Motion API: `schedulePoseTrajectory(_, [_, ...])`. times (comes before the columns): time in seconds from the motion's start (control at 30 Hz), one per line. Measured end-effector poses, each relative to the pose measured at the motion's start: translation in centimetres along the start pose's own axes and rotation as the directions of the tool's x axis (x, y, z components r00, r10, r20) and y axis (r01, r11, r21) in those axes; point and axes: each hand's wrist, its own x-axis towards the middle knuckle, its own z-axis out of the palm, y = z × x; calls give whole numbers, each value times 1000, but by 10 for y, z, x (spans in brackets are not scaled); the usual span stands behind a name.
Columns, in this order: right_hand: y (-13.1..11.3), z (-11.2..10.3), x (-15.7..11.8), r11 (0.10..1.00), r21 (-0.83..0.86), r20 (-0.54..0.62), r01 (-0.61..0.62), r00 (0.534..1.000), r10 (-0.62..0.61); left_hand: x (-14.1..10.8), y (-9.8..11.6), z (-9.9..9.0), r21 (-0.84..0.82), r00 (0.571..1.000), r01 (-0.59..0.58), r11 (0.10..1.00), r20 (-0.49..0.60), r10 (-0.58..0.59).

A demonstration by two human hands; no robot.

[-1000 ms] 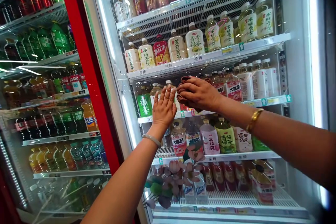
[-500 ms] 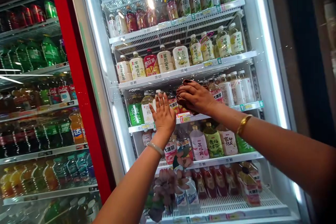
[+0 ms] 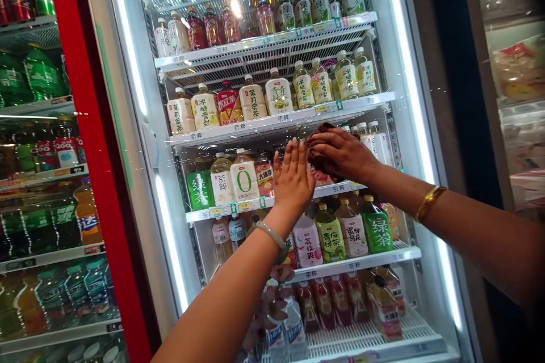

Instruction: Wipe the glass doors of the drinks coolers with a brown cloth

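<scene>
My left hand (image 3: 294,177) lies flat against the glass door (image 3: 238,142) of a lit drinks fridge, its fingers stretched upward and holding nothing. A pale bangle (image 3: 272,236) circles that wrist. Just to the right, my right hand (image 3: 351,152) presses a crumpled dark brown cloth (image 3: 320,163) on the same glass, fingers bent over it. On the right wrist sits a gold bangle (image 3: 429,203). Behind the glass near my hands stand a white bottle marked 0 (image 3: 244,176) and a green-labelled bottle (image 3: 200,188), with other bottles partly hidden by my hands.
A red frame (image 3: 91,181) divides this fridge from another one at left, stocked with green bottles (image 3: 42,71) and cans. Bottled drinks fill several white shelves (image 3: 281,119). At far right, packaged goods (image 3: 519,71) sit on shelves past a dark post (image 3: 460,39).
Both hands have slid to the right across the glass, the right one with the cloth. The bottle marked 0 is now uncovered. The view has turned slightly right.
</scene>
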Motion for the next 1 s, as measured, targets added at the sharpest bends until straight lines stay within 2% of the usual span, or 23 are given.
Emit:
schedulePoseTrajectory(0.07, [-6,-1,-9,988,-45,-41,-146,989,144,15,12,4,-26,1000,-9,1000,19,9])
schedulePoseTrajectory(0.13, [-10,-1,-14,971,-85,-71,-223,974,217,22,20,9,-41,1000,-1,999,23,2])
schedulePoseTrajectory(0.2, [-4,-4,-16,979,-106,-48,-172,985,168,22,24,12,-47,1000,-3,999,0,3])
schedulePoseTrajectory(0.27, [12,-13,-17,990,-110,15,-83,996,85,18,24,15,-41,999,-41,998,-33,40])
schedulePoseTrajectory(0.33, [29,-23,-23,989,-119,42,-91,994,96,13,24,17,-27,995,-86,996,-52,84])
schedulePoseTrajectory(0.4, [36,-30,-34,967,-141,-8,-213,977,214,11,24,18,-15,992,-119,993,-45,118])
schedulePoseTrajectory(0.5, [26,-29,-47,918,-147,-98,-368,929,357,13,27,18,-11,993,-118,993,-6,118])
schedulePoseTrajectory(0.53, [20,-27,-47,918,-138,-86,-371,928,362,15,28,17,-13,995,-102,995,7,102])
schedulePoseTrajectory(0.6, [16,-26,-41,948,-105,-1,-302,953,303,21,33,17,-26,998,-57,998,20,57])
schedulePoseTrajectory(0.7, [29,-35,-29,982,-58,111,-180,976,186,35,45,17,-66,999,-34,997,22,35])
schedulePoseTrajectory(0.8, [43,-45,-38,968,-70,59,-243,967,247,50,62,21,-117,998,-60,991,25,64])
schedulePoseTrajectory(0.9, [39,-46,-59,935,-100,-21,-340,940,340,60,77,28,-140,996,-77,987,41,84])
schedulePoseTrajectory(1.0, [36,-45,-68,946,-116,14,-304,951,308,60,83,34,-108,992,-115,987,39,120])
